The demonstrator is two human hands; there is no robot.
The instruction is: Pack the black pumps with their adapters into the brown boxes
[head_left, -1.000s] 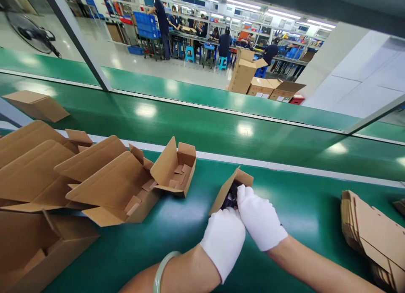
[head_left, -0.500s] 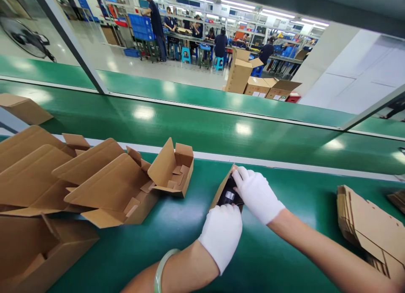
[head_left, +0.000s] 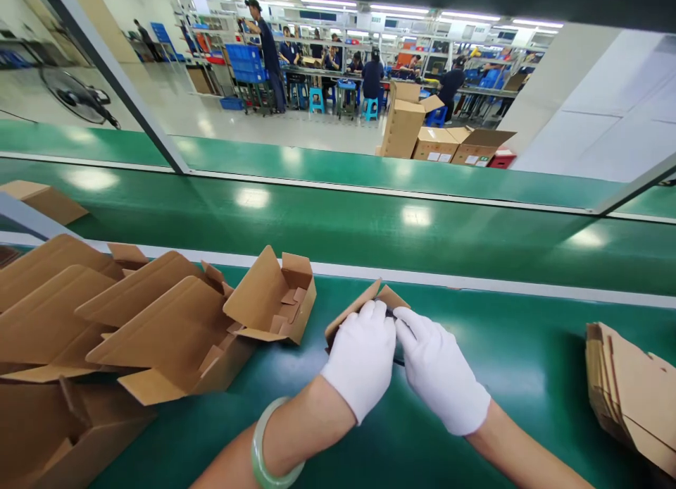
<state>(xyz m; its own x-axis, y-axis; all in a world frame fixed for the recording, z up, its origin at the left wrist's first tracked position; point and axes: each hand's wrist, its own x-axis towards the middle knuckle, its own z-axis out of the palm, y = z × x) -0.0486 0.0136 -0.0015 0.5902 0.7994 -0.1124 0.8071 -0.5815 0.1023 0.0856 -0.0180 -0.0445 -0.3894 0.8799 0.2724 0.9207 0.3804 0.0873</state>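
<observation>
My left hand (head_left: 364, 355), in a white glove, is curled over the near side of a small open cardboard box (head_left: 351, 307). Its fingers are bent around a black item, mostly hidden beneath them. My right hand (head_left: 441, 369), also gloved in white, pinches a dark strand of a black cable (head_left: 400, 362) at the box's right side; a bit of it loops out below the fingertips. Both hands meet over the box, and its flaps stand up behind them. Left of it, another open cardboard box (head_left: 303, 320) shows folded inner flaps.
Several larger open cartons (head_left: 174, 334) crowd the left of the green work surface (head_left: 507, 432). A stack of flattened cartons (head_left: 634, 397) lies at the right. Behind a white edge strip (head_left: 475, 283) runs a green belt-like surface (head_left: 327, 225). A metal post (head_left: 121, 87) rises at left.
My right hand has come down and nearer, from the box's far end to its right side. My left hand has moved up over the black item, covering its white label. The view has shifted slightly.
</observation>
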